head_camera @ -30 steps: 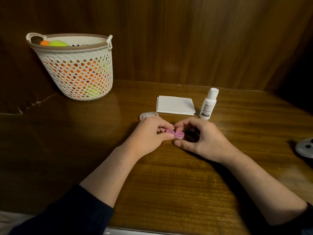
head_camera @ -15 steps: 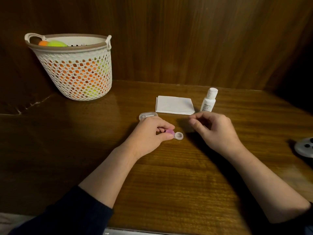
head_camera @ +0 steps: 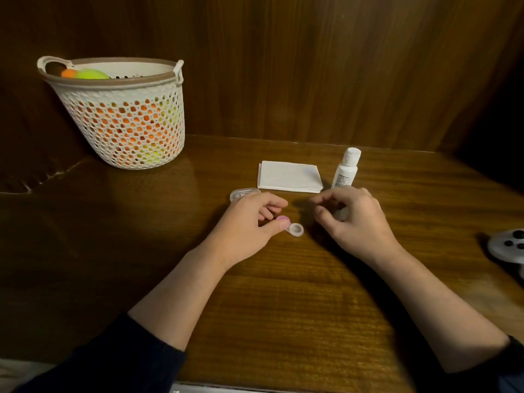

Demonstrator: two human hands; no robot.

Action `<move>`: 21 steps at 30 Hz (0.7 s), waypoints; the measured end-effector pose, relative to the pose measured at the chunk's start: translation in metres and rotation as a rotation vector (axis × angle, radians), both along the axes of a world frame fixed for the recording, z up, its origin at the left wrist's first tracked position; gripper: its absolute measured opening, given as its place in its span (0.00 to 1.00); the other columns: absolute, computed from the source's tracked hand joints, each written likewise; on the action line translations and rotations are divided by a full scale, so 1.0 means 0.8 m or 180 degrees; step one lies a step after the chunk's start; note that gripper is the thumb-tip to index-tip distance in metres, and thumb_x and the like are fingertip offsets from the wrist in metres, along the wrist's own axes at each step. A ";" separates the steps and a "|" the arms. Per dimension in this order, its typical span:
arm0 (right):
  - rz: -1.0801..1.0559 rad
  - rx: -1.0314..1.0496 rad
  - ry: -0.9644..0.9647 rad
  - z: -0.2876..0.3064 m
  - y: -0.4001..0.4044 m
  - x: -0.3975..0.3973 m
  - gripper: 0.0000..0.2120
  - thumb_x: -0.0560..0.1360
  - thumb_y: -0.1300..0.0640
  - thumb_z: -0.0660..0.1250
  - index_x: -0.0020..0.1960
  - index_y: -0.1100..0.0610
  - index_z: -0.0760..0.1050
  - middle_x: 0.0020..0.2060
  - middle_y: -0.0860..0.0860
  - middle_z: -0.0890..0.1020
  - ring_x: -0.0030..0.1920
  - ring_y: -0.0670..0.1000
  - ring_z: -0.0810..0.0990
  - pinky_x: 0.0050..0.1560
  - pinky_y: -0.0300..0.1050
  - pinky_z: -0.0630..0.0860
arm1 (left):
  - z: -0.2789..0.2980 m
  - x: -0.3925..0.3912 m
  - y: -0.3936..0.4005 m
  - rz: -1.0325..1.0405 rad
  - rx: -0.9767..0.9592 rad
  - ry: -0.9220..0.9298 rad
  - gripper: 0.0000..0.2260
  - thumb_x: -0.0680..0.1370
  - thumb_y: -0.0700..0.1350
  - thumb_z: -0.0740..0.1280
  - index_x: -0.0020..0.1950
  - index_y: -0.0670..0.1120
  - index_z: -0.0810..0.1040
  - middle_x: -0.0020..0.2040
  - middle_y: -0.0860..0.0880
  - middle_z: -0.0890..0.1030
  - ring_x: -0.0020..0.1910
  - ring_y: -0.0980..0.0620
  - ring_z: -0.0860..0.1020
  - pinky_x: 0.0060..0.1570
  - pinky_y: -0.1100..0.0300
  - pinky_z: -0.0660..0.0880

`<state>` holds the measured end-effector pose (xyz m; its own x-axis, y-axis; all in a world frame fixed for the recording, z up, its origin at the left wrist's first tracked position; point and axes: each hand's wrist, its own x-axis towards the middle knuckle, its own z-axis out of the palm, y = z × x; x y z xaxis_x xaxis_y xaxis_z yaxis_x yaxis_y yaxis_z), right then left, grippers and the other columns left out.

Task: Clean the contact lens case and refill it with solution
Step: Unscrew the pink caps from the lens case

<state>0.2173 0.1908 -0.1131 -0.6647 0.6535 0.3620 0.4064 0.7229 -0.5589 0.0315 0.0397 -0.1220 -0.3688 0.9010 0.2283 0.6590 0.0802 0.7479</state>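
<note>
The contact lens case (head_camera: 295, 230) lies on the wooden table (head_camera: 283, 293) between my hands. Its right well is uncovered and looks pale inside. A pink cap (head_camera: 282, 219) still sits on the left well. My left hand (head_camera: 243, 225) pinches the case's left side with thumb and fingers. My right hand (head_camera: 357, 222) hovers just right of the case, its fingers curled round a small pale thing that looks like the removed cap, mostly hidden. The white solution bottle (head_camera: 346, 169) stands capped behind my right hand.
A folded white tissue (head_camera: 289, 176) lies behind the case. A clear plastic container (head_camera: 243, 193) peeks out behind my left hand. A white mesh basket (head_camera: 122, 114) of coloured balls stands at the back left. A grey controller (head_camera: 507, 246) lies at the right edge.
My right hand took the pink cap off the case's right well and drew away to the right with it. My left hand has kept its hold on the case.
</note>
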 end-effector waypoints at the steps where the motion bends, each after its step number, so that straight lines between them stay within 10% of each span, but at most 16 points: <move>1: 0.0108 0.0020 -0.0044 0.001 -0.001 0.000 0.08 0.78 0.52 0.74 0.50 0.37 0.82 0.47 0.30 0.80 0.57 0.43 0.71 0.61 0.51 0.66 | 0.000 0.002 -0.001 0.0128 0.0079 0.0099 0.09 0.80 0.52 0.74 0.60 0.58 0.83 0.54 0.62 0.81 0.52 0.63 0.80 0.45 0.71 0.76; 6: 0.0366 -0.0007 -0.0345 -0.005 -0.003 -0.002 0.09 0.76 0.49 0.75 0.49 0.34 0.80 0.45 0.31 0.82 0.57 0.36 0.68 0.61 0.49 0.58 | -0.004 0.003 -0.005 0.0429 0.0067 0.0334 0.12 0.83 0.56 0.69 0.41 0.56 0.81 0.37 0.59 0.79 0.37 0.59 0.78 0.37 0.66 0.70; 21: 0.0402 -0.0114 -0.0331 -0.003 -0.014 -0.006 0.16 0.73 0.40 0.78 0.56 0.32 0.76 0.54 0.29 0.76 0.58 0.38 0.67 0.65 0.49 0.59 | -0.002 0.004 -0.007 0.0178 -0.0071 0.0268 0.03 0.79 0.51 0.73 0.50 0.59 0.85 0.49 0.62 0.80 0.52 0.72 0.75 0.39 0.71 0.72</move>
<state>0.2123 0.1793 -0.1153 -0.7750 0.5736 0.2651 0.3705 0.7523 -0.5448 0.0351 0.0339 -0.1234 -0.3991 0.8848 0.2406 0.7134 0.1348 0.6876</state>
